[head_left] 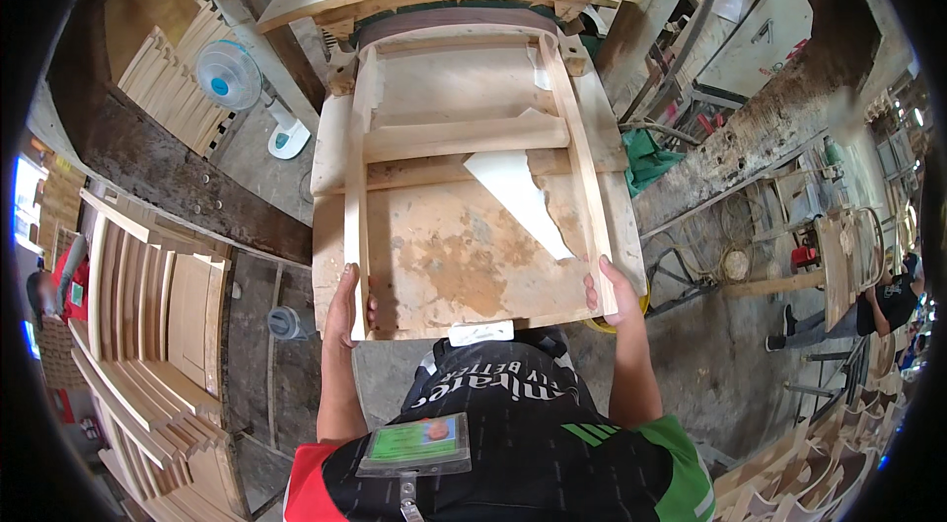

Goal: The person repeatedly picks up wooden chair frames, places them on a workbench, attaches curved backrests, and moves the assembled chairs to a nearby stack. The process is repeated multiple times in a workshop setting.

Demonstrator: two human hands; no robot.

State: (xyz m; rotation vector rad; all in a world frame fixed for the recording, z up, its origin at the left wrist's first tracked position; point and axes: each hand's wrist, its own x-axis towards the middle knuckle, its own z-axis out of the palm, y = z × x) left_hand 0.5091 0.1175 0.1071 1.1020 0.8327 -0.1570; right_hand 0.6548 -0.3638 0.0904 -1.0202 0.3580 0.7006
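L hand (342,310): wrapped round the near end of the L rail (356,196), fingertips showing on the inner side; prob. there so that side can't wander.
Frame (469,137): mid-view, lying on the board, open end to the wearer, curved far end up by a dark curved strip (449,22); looks like the matching curve acts as a stop, tho can't tell if they touch.
R hand (614,290): closed on the near end of the R rail (580,162), thumb outside, fingers inside; matching grip L & R, prob. for an even hold.
Board (444,265): pale wood, brown stains, white block (480,333) at near edge, torn white paper (518,196) under/beside the R rail, can't tell which.
Room, L: stacked curved wood (148,325), then white fan (229,78) past a post, grey bucket (288,323) on dark floor.
Room, R: green cloth (646,162) nr board, more curved wood (819,473) low down, co-worker (893,300) in dark top, well apart.
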